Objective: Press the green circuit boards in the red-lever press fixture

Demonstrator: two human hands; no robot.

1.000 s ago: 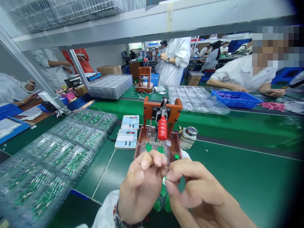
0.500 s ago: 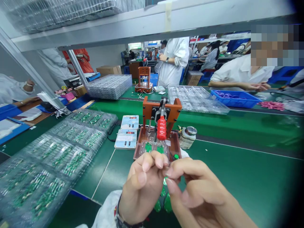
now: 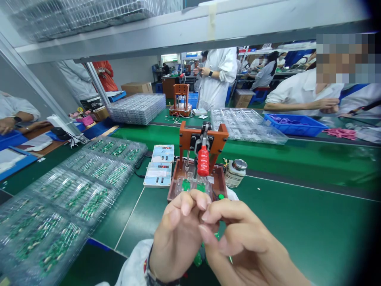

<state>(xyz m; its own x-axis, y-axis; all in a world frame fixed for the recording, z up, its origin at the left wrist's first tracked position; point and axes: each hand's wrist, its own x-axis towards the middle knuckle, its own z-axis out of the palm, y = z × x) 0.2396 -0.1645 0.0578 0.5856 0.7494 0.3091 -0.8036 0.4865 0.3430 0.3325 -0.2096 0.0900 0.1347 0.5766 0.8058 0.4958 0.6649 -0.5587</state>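
My left hand (image 3: 178, 234) is raised over the bench with its fingers curled inward and the thumb bent beside them. Against its fingertips, my right hand (image 3: 241, 234) pinches thumb and forefinger together. Whatever lies between the fingers is too small or hidden to name. Below and behind the hands, small green pieces (image 3: 197, 259) are partly covered. Just beyond stands an orange press fixture (image 3: 218, 137) with a red lever handle (image 3: 203, 161). Green circuit boards (image 3: 186, 184) sit in its clear holder, whose front edge my left fingers overlap in view.
Two digital display boxes (image 3: 157, 174) stand left of the fixture, a lidded jar (image 3: 236, 173) right of it. Clear trays of circuit boards (image 3: 80, 194) cover the left side. Farther off are a blue bin (image 3: 293, 124), stacked trays (image 3: 137, 108) and co-workers. A shelf beam (image 3: 178, 28) crosses overhead.
My right hand has shifted slightly left, its thumb and forefinger moving closer to my left fingers. More of the green pieces below is now covered. My left hand has barely moved.
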